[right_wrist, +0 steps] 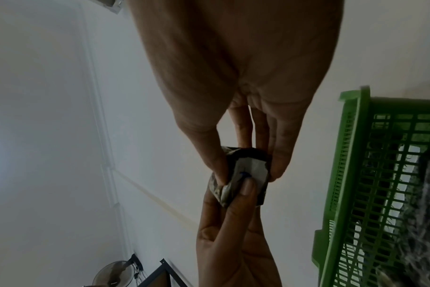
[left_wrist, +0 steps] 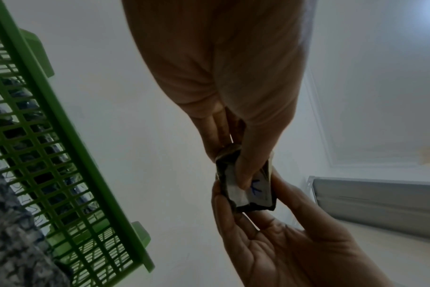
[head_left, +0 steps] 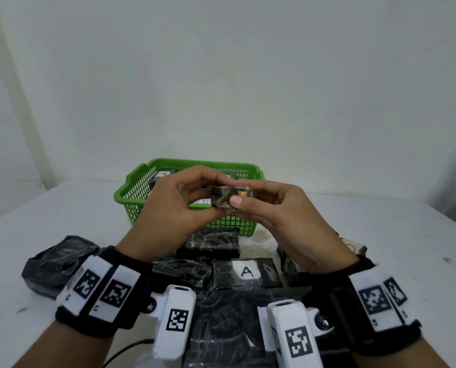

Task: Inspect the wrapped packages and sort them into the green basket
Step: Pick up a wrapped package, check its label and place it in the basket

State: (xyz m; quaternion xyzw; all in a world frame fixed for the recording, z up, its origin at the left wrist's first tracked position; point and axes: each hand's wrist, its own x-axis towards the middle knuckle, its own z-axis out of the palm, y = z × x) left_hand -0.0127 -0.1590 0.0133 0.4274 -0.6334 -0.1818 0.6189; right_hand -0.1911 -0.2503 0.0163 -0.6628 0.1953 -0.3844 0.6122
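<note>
Head view: small wrapped package [head_left: 228, 198] is held up in the air betw. both hands, in front of the green basket [head_left: 139, 193] & above the table [head_left: 62, 208]. It is pinched by left hand [head_left: 173, 208] and right hand [head_left: 272, 208], thumbs & fingertips curled on opposite ends. More wrapped packages [head_left: 210, 243] are seen lying on the table near the basket, one w/ a white label [head_left: 246, 270] marked "A"; others are seen inside the basket.

Small package [head_left: 226, 198] in dark crinkled wrap, white label with blue writing on underside, held in air above near wall of basket, pinched between both hands. Green basket [head_left: 139, 185], lattice plastic, upright near far edge of tabletop, dark packages inside. More dark wrapped packages [head_left: 211, 243] clustered at near edge; one [head_left: 245, 273] bears white label "A".
</note>
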